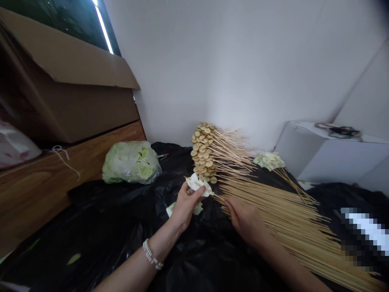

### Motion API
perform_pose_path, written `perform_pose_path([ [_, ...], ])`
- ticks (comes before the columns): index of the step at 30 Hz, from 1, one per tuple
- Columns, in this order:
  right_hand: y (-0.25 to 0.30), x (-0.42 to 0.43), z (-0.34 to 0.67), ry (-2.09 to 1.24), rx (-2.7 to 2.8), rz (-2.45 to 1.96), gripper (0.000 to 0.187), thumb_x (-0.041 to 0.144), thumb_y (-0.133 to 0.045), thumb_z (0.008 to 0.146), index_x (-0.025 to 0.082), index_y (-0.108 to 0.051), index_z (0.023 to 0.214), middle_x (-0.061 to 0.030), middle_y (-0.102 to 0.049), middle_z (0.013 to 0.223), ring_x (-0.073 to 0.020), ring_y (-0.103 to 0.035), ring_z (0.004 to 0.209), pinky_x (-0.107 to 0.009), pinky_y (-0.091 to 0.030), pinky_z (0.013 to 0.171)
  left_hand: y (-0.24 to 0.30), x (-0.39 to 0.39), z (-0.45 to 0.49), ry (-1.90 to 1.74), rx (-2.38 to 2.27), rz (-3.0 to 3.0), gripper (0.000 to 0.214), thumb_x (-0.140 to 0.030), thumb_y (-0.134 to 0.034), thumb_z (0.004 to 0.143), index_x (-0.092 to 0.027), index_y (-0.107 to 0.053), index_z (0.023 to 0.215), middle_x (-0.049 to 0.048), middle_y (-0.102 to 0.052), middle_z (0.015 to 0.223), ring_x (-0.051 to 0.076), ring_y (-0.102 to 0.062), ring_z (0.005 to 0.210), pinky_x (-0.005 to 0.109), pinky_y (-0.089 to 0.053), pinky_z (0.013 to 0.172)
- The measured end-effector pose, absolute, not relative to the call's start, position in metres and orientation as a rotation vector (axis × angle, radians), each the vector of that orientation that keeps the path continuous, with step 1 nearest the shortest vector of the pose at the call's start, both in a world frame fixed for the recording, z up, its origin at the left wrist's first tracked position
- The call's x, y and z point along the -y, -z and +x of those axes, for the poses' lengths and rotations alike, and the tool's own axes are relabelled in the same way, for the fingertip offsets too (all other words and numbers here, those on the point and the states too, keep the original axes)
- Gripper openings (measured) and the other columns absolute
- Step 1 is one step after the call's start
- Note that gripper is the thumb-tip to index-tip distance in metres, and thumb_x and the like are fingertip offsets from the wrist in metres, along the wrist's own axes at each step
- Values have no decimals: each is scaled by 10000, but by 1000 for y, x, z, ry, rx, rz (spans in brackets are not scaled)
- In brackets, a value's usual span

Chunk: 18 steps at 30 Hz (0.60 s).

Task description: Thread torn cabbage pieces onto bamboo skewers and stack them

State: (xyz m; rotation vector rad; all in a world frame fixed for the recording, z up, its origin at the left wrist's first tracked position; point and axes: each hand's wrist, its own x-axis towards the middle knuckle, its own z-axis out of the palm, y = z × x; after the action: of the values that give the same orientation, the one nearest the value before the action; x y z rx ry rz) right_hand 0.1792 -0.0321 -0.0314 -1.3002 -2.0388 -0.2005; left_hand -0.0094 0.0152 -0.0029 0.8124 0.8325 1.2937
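My left hand is closed on a folded pale cabbage piece, held above the black plastic sheet. My right hand pinches a thin bamboo skewer whose tip touches the cabbage piece. Under and beyond my right hand lies a large spread of loose bamboo skewers. Just behind the hands stands a stack of skewers loaded with round tan slices. More pale cabbage bits lie on the sheet under my left hand.
A clear bag of green cabbage sits at the back left beside a wooden ledge carrying an open cardboard box. Finished cabbage skewers lie at the back right near a white box.
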Motion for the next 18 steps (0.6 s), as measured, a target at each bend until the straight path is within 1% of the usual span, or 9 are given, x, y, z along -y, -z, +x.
perform_pose_path([
  [3,26,28,188,235,1951,-1305,261,228,-366,989,187,-618,939,-57,-688,841,-173,-648,762,-258,-443,690,8,-15,-10,-1259,-865,819,661,-259,-850,643,-195,-510,1206,68,-710,966,158,-673,872,276,-531,797],
  [5,20,25,199,198,1882,-1340,256,260,-378,983,191,-620,936,-49,-689,835,-175,-648,751,-263,-445,688,9,-17,-11,-1234,-891,833,675,-266,-853,637,-186,-512,1213,78,-711,963,159,-673,873,260,-528,779],
  [8,9,19,222,109,1795,-1447,257,309,-397,963,196,-623,917,-38,-681,798,-175,-634,717,-269,-440,674,9,-19,-12,-1181,-913,845,640,-269,-861,613,-163,-553,1165,74,-711,932,145,-670,824,229,-521,725],
  [11,-1,8,256,75,1705,-1598,257,331,-414,924,199,-629,872,-22,-666,728,-174,-612,663,-273,-424,645,7,-18,-12,-1125,-918,861,573,-281,-850,622,-156,-589,1117,65,-711,915,126,-660,782,205,-510,690],
  [13,-6,-2,285,94,1602,-1715,250,346,-447,882,201,-649,873,-23,-682,748,-177,-615,683,-279,-432,677,5,-17,-12,-1111,-926,862,560,-289,-839,633,-157,-595,1119,63,-714,911,118,-655,766,197,-505,679],
  [16,-11,-19,331,96,1442,-1924,250,346,-497,818,191,-677,897,-46,-711,838,-196,-630,762,-284,-446,703,3,-18,-13,-1112,-944,849,548,-288,-831,639,-156,-603,1120,64,-718,902,119,-654,759,198,-504,676],
  [18,-12,-29,359,117,1386,-1987,277,343,-496,814,172,-688,916,-68,-714,844,-210,-631,771,-294,-451,701,2,-18,-14,-1111,-949,846,517,-288,-825,647,-158,-619,1103,61,-719,895,118,-654,755,199,-504,677],
])
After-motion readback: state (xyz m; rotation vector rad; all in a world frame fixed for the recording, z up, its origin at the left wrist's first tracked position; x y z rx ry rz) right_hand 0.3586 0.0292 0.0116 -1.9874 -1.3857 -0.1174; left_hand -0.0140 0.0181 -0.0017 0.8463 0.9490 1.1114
